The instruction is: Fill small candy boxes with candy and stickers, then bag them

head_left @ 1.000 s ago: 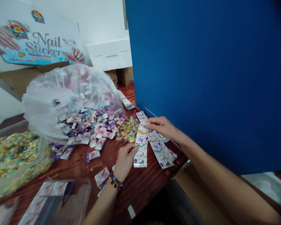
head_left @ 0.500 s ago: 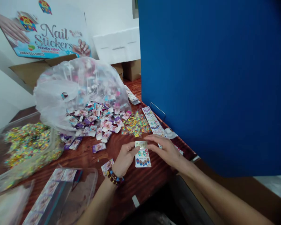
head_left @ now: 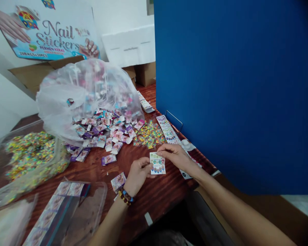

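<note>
Paper sheet (head_left: pixel 157 167), edges between hands (head_left: pixel 177 159)

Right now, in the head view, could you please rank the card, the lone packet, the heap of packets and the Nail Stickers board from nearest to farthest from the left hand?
From the left hand:
1. Card, to its right, at the fingertips.
2. Lone packet, just to its left.
3. Heap of packets, up and to the left.
4. Nail Stickers board, farthest, at top left.

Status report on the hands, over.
Right hand pinching nail sticker sheet, left hand at its edge. Loose sachets nearby on wooden table.
</note>
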`<state>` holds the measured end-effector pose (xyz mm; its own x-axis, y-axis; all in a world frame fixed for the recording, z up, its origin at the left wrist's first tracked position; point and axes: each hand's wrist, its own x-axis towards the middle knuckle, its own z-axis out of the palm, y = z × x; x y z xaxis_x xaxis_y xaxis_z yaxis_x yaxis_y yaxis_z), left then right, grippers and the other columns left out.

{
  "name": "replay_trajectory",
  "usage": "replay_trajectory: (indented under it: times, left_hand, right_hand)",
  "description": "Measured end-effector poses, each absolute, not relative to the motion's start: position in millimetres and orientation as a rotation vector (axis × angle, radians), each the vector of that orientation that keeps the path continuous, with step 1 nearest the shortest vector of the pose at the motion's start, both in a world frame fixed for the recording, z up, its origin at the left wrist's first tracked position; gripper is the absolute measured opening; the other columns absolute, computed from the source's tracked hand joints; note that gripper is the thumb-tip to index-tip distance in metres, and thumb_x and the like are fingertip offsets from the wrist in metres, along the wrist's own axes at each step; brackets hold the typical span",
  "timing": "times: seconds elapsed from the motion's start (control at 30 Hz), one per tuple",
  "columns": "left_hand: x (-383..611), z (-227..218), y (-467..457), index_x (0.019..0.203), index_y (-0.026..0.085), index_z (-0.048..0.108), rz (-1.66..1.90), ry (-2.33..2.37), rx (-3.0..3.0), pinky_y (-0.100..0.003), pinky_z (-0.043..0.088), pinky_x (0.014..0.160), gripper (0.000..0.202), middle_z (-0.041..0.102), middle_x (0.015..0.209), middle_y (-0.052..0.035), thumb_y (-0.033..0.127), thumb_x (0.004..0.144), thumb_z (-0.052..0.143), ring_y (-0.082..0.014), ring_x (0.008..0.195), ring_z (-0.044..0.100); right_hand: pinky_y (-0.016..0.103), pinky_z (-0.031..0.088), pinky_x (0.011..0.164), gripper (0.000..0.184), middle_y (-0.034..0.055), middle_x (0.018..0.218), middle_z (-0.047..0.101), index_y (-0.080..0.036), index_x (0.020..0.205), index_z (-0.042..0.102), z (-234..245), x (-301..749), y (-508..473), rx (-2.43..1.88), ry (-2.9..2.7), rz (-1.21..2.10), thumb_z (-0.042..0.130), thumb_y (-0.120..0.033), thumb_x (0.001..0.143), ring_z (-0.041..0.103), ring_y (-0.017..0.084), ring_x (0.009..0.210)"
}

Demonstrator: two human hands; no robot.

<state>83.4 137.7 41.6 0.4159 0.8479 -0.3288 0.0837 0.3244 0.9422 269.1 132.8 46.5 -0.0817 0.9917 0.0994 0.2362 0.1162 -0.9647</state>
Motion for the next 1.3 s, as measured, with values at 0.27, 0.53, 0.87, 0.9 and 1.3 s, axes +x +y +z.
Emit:
replay_trajectory:
  times: [0.27, 0.53, 0.87, 0.9, 1.3]
  left_hand:
    - [83.0, 34.1, 130.4, 0.081, 0.016, 0.067, 0.862, 1.047, 1.142, -0.032, 0.058, 0.069, 0.017, 0.069, 0.083, -0.0039, 0.029, 0.070, 0.064, -0.0185, 0.076, 0.066]
    - [78.4, 30.2, 124.4, 0.107, 0.015, 0.062, 0.890, 1.109, 1.064, -0.034, 0.059, 0.073, 0.042, 0.069, 0.098, -0.0076, 0.039, 0.073, 0.068, -0.0197, 0.084, 0.067]
    - [62.7, 27.6, 130.9, 0.102, 0.011, 0.060, 0.934, 1.167, 0.910, -0.027, 0.058, 0.067, 0.054, 0.070, 0.083, -0.0060, 0.042, 0.061, 0.078, -0.0169, 0.070, 0.070]
    - [61.2, 27.7, 130.4, 0.102, 0.011, 0.060, 0.935, 1.169, 0.914, -0.027, 0.058, 0.067, 0.054, 0.069, 0.083, -0.0055, 0.042, 0.062, 0.078, -0.0168, 0.071, 0.070]
    - [44.7, 29.2, 147.5, 0.105, 0.018, 0.050, 1.101, 1.176, 1.016, -0.030, 0.059, 0.067, 0.043, 0.059, 0.072, 0.0045, 0.037, 0.071, 0.068, -0.0159, 0.068, 0.069]
  right_hand:
    - [0.022, 0.040, 0.050, 0.026, -0.0064, 0.055, 0.055, -0.019, 0.072, 0.057, 14.3, 254.3, 116.8, -1.305, -1.105, 1.436, 0.072, -0.038, 0.065, 0.051, 0.010, 0.050]
    - [0.019, 0.039, 0.044, 0.028, -0.0058, 0.051, 0.056, -0.018, 0.068, 0.056, 6.5, 248.8, 123.7, -1.336, -1.210, 1.467, 0.068, -0.042, 0.070, 0.051, 0.008, 0.043]
    - [0.032, 0.045, 0.086, 0.019, 0.0086, 0.107, 0.066, -0.020, 0.096, 0.065, 14.0, 244.2, 216.3, -1.758, -1.996, 0.555, 0.049, -0.026, 0.089, 0.061, 0.022, 0.102]
    - [0.034, 0.045, 0.086, 0.019, 0.0103, 0.110, 0.064, -0.020, 0.097, 0.065, 12.0, 240.6, 223.8, -1.776, -2.008, 0.547, 0.051, -0.026, 0.087, 0.060, 0.024, 0.103]
    - [0.025, 0.045, 0.064, 0.018, 0.0023, 0.075, 0.065, -0.019, 0.084, 0.058, 3.9, 257.4, 233.6, -1.662, -1.921, 0.745, 0.047, -0.032, 0.089, 0.064, 0.016, 0.071]
